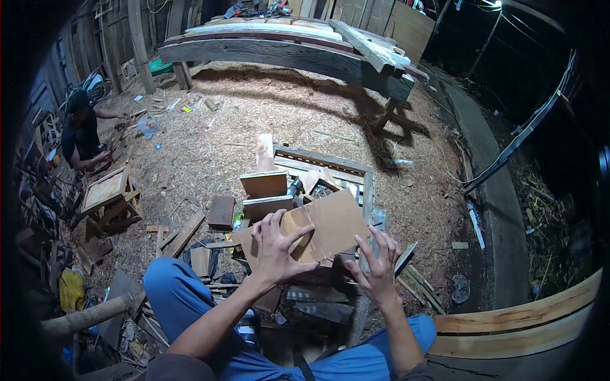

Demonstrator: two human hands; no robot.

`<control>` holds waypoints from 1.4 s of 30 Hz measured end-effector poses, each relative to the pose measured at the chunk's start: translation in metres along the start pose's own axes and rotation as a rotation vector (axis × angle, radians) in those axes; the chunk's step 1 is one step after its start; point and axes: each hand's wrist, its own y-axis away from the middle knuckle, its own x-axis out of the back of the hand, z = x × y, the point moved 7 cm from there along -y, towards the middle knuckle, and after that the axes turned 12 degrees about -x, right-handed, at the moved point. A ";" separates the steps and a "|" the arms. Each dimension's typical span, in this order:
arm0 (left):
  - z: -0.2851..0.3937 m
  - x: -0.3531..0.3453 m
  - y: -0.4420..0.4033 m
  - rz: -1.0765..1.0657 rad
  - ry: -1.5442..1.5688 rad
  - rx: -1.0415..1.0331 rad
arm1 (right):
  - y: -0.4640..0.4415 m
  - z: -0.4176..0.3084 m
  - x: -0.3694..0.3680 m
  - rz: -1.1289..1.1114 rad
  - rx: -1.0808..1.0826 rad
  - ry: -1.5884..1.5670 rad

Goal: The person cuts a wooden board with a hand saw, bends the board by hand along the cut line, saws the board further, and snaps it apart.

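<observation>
A flat brown rectangular board (337, 219), perhaps thin wood, lies tilted over a work spot in front of my knees. My left hand (279, 247) rests on its left part, fingers spread and thumb apart from the index finger. A lighter patch or thin piece (295, 221) shows beside those fingers. Off the board's right edge, my right hand (376, 263) has its fingers apart and curved. Its fingertips are close to the edge; whether they touch I cannot tell. Beyond the board stand two small brown wooden panels (264, 185) and a dark power tool, partly hidden.
A wooden frame (324, 159) lies on shavings ahead. A brown block (222, 212) sits left of it. A long workbench (273, 54) stands at the back. Another person (82, 130) crouches at left near a small wooden stool (105, 189). Long planks (515, 327) lie at lower right.
</observation>
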 end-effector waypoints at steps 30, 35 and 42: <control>-0.016 -0.039 -0.017 0.077 0.020 0.044 | 0.064 0.100 -0.045 0.150 -1.025 -1.038; 0.011 -0.066 -0.028 0.045 0.050 -0.085 | 0.081 0.118 -0.001 0.417 -1.038 -1.137; 0.049 -0.133 -0.036 -0.120 0.094 -0.233 | 0.103 0.100 0.029 0.444 -1.016 -1.136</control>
